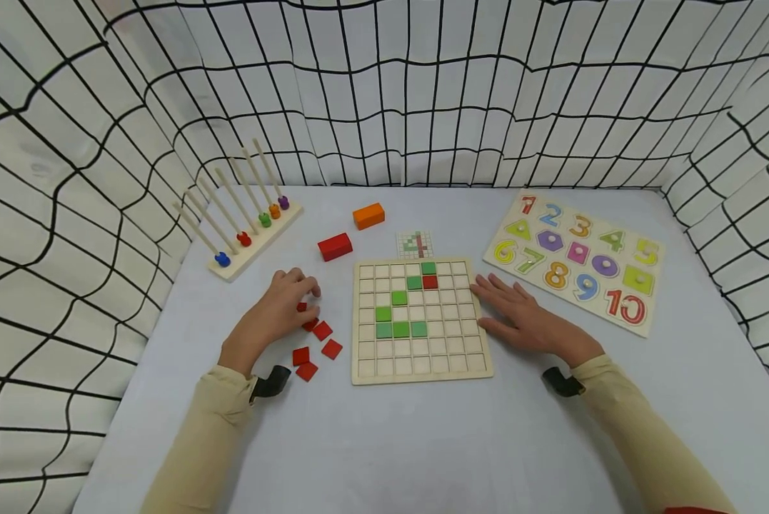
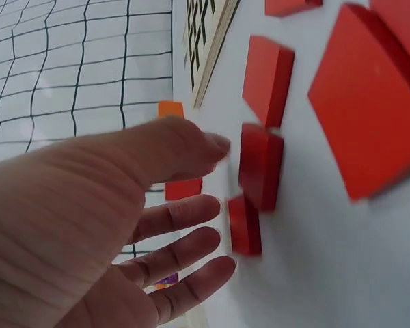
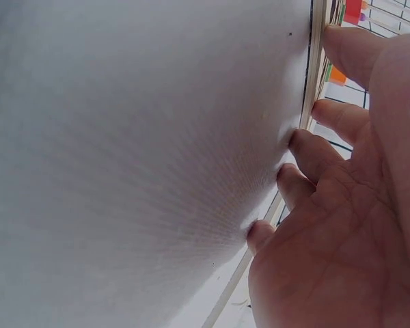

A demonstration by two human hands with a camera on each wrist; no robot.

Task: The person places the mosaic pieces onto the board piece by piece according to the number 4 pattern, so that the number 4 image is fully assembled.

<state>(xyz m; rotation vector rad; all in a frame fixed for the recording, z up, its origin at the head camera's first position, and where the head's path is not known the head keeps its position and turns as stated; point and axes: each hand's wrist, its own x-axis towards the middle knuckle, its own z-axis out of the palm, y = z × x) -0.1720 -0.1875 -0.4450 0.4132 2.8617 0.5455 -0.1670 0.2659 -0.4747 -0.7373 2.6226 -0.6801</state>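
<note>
My left hand [image 1: 280,305] hovers over a loose group of red square tiles [image 1: 322,330], fingers slightly bent and holding nothing. In the left wrist view its thumb and fingertips are right beside several red tiles [image 2: 261,167]. To the right lies a wooden grid board [image 1: 423,366]. Several green tiles [image 1: 400,329] sit in its cells, and one red tile [image 1: 430,282] is near the top. My right hand [image 1: 519,318] lies with straight fingers along the board's right edge; in the right wrist view fingertips touch that edge. A small pattern card [image 1: 414,245] lies just behind the board.
Behind the board are a red block [image 1: 335,247] and an orange block [image 1: 368,216]. A peg stand [image 1: 255,243] with coloured beads stands at the back left. On the right lies a number puzzle board [image 1: 577,257]. Black netting [image 1: 397,114] hangs around the table.
</note>
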